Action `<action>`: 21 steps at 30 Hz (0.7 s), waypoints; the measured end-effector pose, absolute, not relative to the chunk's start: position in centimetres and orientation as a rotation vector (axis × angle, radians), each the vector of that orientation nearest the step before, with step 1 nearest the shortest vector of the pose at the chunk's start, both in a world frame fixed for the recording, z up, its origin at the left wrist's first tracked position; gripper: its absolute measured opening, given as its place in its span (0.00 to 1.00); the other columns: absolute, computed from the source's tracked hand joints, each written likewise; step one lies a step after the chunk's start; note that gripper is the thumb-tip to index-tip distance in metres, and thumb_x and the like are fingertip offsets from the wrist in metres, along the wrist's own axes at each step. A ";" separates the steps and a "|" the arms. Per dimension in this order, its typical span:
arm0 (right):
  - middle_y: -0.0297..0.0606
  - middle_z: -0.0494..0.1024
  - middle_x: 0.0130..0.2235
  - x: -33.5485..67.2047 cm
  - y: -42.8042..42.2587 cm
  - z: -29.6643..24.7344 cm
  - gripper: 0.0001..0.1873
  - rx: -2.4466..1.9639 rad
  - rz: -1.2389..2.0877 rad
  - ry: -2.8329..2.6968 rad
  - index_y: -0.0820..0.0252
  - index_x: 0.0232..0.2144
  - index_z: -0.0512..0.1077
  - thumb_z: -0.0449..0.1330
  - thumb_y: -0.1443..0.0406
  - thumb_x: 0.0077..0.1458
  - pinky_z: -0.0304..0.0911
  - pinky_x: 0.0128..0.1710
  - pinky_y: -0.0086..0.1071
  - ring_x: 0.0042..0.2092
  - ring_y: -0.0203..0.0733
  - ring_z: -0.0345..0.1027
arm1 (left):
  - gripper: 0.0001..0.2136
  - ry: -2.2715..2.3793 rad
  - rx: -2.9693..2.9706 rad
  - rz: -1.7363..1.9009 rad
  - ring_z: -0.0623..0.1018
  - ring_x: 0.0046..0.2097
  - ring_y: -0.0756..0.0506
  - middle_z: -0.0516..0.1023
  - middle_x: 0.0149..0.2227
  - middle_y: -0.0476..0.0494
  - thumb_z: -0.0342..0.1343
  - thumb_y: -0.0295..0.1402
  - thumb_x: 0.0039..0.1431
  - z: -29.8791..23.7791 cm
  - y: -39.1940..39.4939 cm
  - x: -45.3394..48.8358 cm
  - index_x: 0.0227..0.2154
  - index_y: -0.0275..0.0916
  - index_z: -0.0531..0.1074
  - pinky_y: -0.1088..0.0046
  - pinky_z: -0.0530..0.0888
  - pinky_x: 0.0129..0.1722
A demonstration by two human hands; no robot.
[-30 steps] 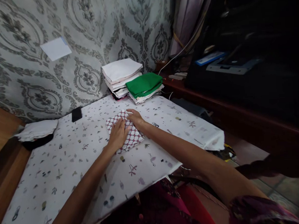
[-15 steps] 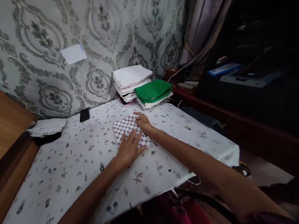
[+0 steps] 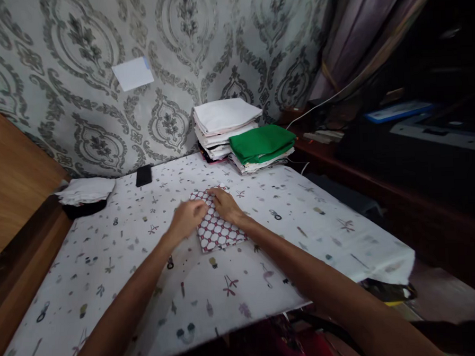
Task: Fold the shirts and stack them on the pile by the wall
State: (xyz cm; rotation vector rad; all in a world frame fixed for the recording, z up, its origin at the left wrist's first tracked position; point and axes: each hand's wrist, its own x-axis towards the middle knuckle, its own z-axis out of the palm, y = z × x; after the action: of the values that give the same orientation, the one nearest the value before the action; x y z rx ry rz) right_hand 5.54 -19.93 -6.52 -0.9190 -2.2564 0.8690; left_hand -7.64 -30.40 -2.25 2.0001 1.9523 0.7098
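Free passage left of the left hand (image 3: pixel 187 221); obstacles beyond the right hand (image 3: pixel 228 206): white stack (image 3: pixel 225 117), green cloth (image 3: pixel 263 144).

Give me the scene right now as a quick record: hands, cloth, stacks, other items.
Left hand: fingers curled at the cloth's left side; grip unclear
Right hand: on the cloth's upper right part
Patterned cloth: white and red, folded, on the printed table cover
Taller stack: white fabric on top, near the wall
Green cloth: atop the lower stack
Black flat object: table's back edge, left of the stacks
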 end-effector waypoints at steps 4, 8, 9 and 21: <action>0.46 0.74 0.57 6.1 -19.9 -7.2 0.26 -0.809 0.809 -2.270 0.61 0.55 0.72 0.47 0.76 0.58 0.55 0.64 0.42 0.60 0.44 0.65 | 0.06 2.109 1.554 1.094 0.76 0.42 0.44 0.79 0.36 0.45 0.52 0.29 0.57 -2.6 -26.8 -12.9 0.34 0.39 0.73 0.67 0.71 0.47; 0.50 0.72 0.60 6.1 -20.2 -7.2 0.24 -0.830 0.769 -2.299 0.65 0.56 0.71 0.49 0.73 0.59 0.54 0.65 0.43 0.62 0.48 0.63 | 0.07 2.027 1.531 1.075 0.76 0.37 0.47 0.78 0.34 0.46 0.51 0.30 0.57 -3.8 -24.4 -13.8 0.37 0.39 0.72 0.72 0.72 0.41; 0.52 0.71 0.60 6.0 -20.3 -7.1 0.23 -0.842 0.750 -2.314 0.65 0.55 0.71 0.50 0.73 0.59 0.53 0.65 0.44 0.63 0.49 0.62 | 0.08 2.016 1.540 1.057 0.76 0.36 0.47 0.78 0.34 0.46 0.50 0.30 0.58 -4.1 -24.1 -13.6 0.38 0.38 0.72 0.72 0.72 0.39; 0.51 0.67 0.64 5.4 -20.6 -7.4 0.22 -0.911 0.697 -2.469 0.65 0.58 0.68 0.50 0.68 0.64 0.39 0.69 0.51 0.69 0.53 0.49 | 0.12 2.230 1.761 0.709 0.74 0.39 0.41 0.75 0.29 0.44 0.49 0.37 0.65 -4.8 -23.0 -13.0 0.27 0.41 0.69 0.67 0.65 0.43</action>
State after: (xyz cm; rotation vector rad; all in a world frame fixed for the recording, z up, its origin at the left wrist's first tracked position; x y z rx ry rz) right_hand 5.36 -20.58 -7.44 -0.9108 -2.4692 0.6975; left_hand -13.02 -22.99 -4.80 1.7613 2.2299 0.7095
